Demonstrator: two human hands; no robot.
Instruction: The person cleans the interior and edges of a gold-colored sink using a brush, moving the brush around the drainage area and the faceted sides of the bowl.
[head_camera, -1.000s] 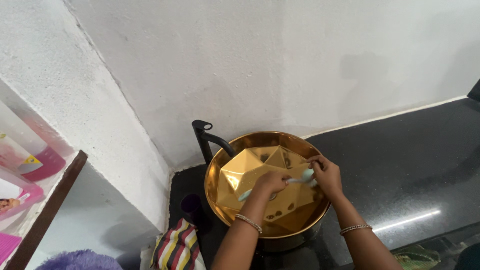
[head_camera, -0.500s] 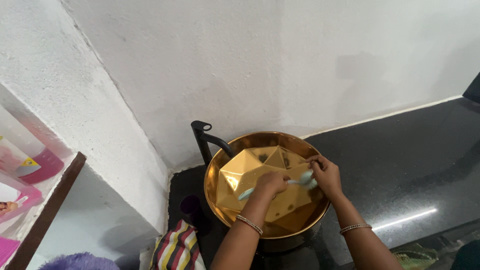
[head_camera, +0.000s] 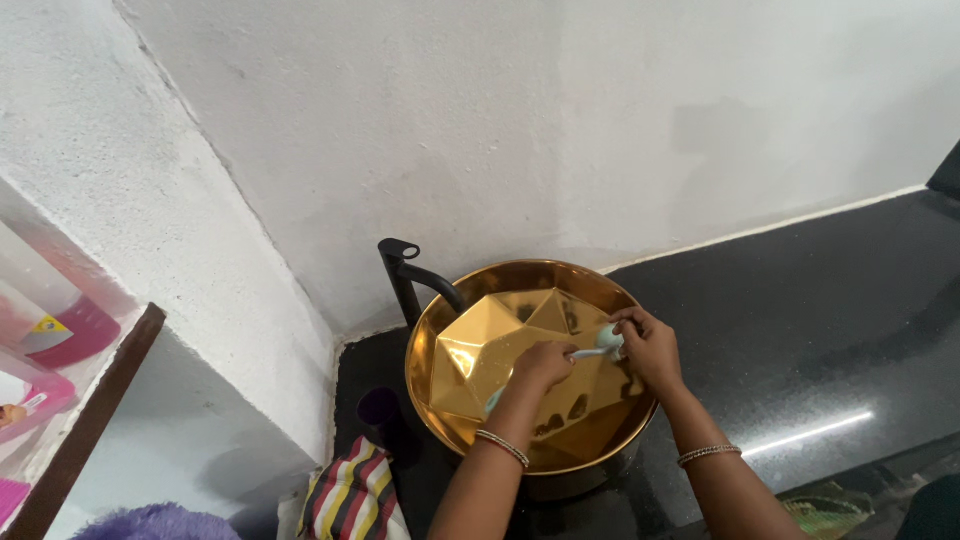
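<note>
At the bottom left of the frame lies a striped cloth (head_camera: 355, 495) on the black counter (head_camera: 800, 330). Above it, mid-frame, the left hand (head_camera: 543, 363) is clenched on a pale green toothbrush (head_camera: 590, 352) while the right hand (head_camera: 648, 345) pinches its head, both over the gold faceted basin (head_camera: 470, 350). No foam or water shows. Behind stands a black tap (head_camera: 405, 275).

Even, soft indoor light on the white wall (head_camera: 520, 130); mirror glare on the faceted gold basin (head_camera: 470, 355) and a bright streak on the black counter (head_camera: 810, 435) — wide-angle bending at the edges, left-margin shelf (head_camera: 85, 430) items blurred.
</note>
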